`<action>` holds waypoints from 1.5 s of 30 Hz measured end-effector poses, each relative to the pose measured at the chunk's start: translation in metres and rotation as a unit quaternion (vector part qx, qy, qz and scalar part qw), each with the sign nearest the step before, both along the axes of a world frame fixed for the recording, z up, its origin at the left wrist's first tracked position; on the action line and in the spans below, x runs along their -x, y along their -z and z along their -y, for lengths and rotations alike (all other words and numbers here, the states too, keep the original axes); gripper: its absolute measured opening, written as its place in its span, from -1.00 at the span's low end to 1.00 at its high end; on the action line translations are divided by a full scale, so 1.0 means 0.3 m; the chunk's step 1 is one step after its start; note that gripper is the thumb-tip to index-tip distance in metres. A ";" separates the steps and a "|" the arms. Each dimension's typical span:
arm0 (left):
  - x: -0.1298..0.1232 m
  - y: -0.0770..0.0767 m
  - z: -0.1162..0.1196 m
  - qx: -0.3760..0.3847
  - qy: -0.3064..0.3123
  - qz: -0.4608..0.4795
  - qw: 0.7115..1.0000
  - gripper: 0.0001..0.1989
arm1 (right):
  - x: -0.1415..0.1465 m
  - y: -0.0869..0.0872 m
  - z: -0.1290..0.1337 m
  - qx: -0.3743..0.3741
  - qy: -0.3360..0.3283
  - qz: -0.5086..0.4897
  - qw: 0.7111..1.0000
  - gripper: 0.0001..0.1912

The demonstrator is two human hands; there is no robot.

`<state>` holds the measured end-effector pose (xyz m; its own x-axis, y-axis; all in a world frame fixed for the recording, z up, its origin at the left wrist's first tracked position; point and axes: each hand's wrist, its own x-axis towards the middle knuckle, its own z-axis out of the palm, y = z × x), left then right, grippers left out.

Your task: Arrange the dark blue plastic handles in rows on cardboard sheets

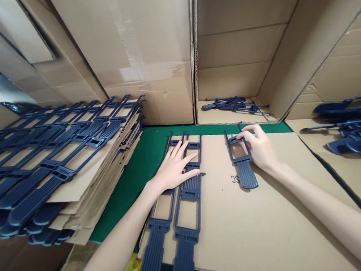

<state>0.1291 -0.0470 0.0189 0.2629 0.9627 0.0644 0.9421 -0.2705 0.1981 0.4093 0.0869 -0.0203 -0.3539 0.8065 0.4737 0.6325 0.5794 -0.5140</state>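
My left hand (173,167) lies with its fingers spread over several dark blue plastic frames with ribbed paddles (186,253), laid in columns on the left part of a cardboard sheet (239,231). To the right, my right hand (259,145) pinches the upper right side of a single dark blue frame (247,174). Its ribbed paddle points toward me, beside dark printed letters on the cardboard. A gap of bare cardboard separates this piece from the ones under my left hand.
Layers of cardboard and dark blue frames (79,136) are stacked at the left. An open cardboard box (232,76) at the back holds a few pieces. More pieces (356,124) lie at the far right. Green surface (124,186) shows around the sheet.
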 end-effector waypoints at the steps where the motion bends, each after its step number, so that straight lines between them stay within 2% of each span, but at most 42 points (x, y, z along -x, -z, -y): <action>1: 0.000 0.000 0.000 -0.001 -0.001 -0.001 1.000 -0.37 | 0.002 -0.005 0.001 -0.015 0.005 -0.004 1.000 -0.76; 3: 0.000 0.001 0.000 -0.003 -0.002 -0.005 1.000 -0.38 | 0.008 -0.017 0.006 -0.075 0.016 0.002 0.997 -0.80; 5: 0.001 0.002 0.000 -0.006 -0.001 -0.009 1.000 -0.38 | 0.012 -0.026 0.013 -0.127 -0.002 0.039 0.991 -0.78; 10: 0.000 -0.001 0.000 -0.010 0.001 -0.014 1.000 -0.39 | 0.014 -0.018 0.013 -0.131 -0.106 0.097 0.981 -0.75; 15: 0.001 0.000 -0.002 -0.010 0.002 -0.019 1.000 -0.39 | 0.036 -0.037 0.045 -0.181 -0.197 0.040 0.963 -0.76; 17: 0.002 0.003 -0.003 -0.011 0.001 -0.019 1.000 -0.40 | 0.050 -0.049 0.070 -0.179 -0.259 0.067 0.947 -0.77; 19: 0.003 0.005 -0.004 -0.013 0.001 -0.018 1.000 -0.40 | 0.063 -0.055 0.090 -0.171 -0.293 0.114 0.934 -0.78; 21: 0.003 0.005 -0.004 -0.013 0.001 -0.017 1.000 -0.40 | 0.070 -0.051 0.096 -0.168 -0.283 0.138 0.934 -0.77; 26: 0.000 0.001 -0.005 -0.011 0.002 -0.022 1.000 -0.39 | 0.061 -0.024 0.071 -0.144 -0.217 0.131 0.956 -0.73; 32: 0.002 0.002 -0.004 -0.013 0.003 -0.019 1.000 -0.40 | 0.076 -0.017 0.075 -0.110 -0.172 0.068 0.977 -0.81; 38: 0.002 0.003 -0.005 -0.013 0.004 -0.021 1.000 -0.39 | 0.094 -0.013 0.093 -0.077 -0.194 0.061 0.976 -0.76; 45: 0.001 0.002 -0.003 -0.012 0.004 -0.027 1.000 -0.39 | 0.108 -0.002 0.119 0.015 -0.179 0.001 0.984 -0.72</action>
